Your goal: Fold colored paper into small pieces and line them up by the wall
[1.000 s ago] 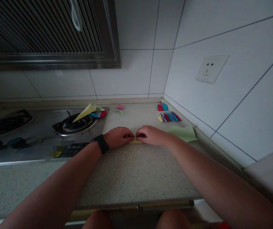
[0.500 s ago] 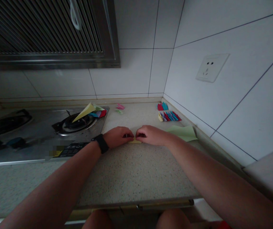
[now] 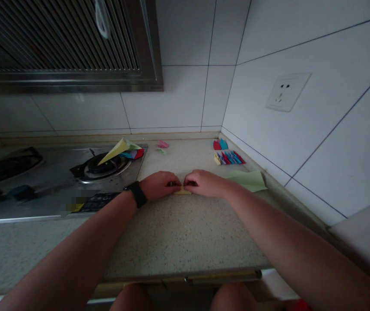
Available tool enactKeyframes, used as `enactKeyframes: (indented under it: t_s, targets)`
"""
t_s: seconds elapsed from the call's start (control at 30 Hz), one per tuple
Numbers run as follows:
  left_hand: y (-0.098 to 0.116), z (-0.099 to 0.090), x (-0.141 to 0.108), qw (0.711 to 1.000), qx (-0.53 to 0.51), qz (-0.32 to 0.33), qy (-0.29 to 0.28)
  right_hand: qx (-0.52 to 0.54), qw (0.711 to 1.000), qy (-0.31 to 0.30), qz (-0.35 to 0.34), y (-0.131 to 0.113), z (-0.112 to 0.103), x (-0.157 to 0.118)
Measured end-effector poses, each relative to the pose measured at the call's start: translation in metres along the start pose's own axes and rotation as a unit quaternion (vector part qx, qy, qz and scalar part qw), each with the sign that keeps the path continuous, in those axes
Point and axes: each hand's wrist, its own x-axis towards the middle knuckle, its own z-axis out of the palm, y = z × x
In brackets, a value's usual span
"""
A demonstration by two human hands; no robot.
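Note:
A small piece of yellow paper (image 3: 183, 191) lies on the speckled countertop (image 3: 178, 233), mostly covered by my fingers. My left hand (image 3: 160, 185), with a black watch (image 3: 137, 194) on its wrist, pinches the paper's left part. From the other side my right hand (image 3: 203, 183) presses its closed fingertips on the same paper, close to the left ones. How the paper is folded under the fingers cannot be made out. Beyond my right forearm lies a light green paper sheet (image 3: 251, 180), partly hidden by the arm.
Several folded coloured paper pieces (image 3: 230, 158) stand in a row near the right wall, with a few more (image 3: 220, 144) behind. Pink (image 3: 163, 144) and green (image 3: 162, 151) pieces lie farther back. A yellow paper cone (image 3: 116, 151) rests over the gas stove (image 3: 55, 190).
Both hands stay in place on the yellow paper, with hardly any visible finger movement. The view has shifted very slightly.

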Motion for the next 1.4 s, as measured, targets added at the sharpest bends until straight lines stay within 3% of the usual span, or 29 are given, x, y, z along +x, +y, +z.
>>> enactKeyframes:
  t_s: [1.4]
  targets:
    - [-0.0014, -0.0020, -0.0005, 1.000, -0.010, -0.010, -0.003, 0.005, 1.000, -0.014, 0.010, -0.0041, -0.0045, -0.0012]
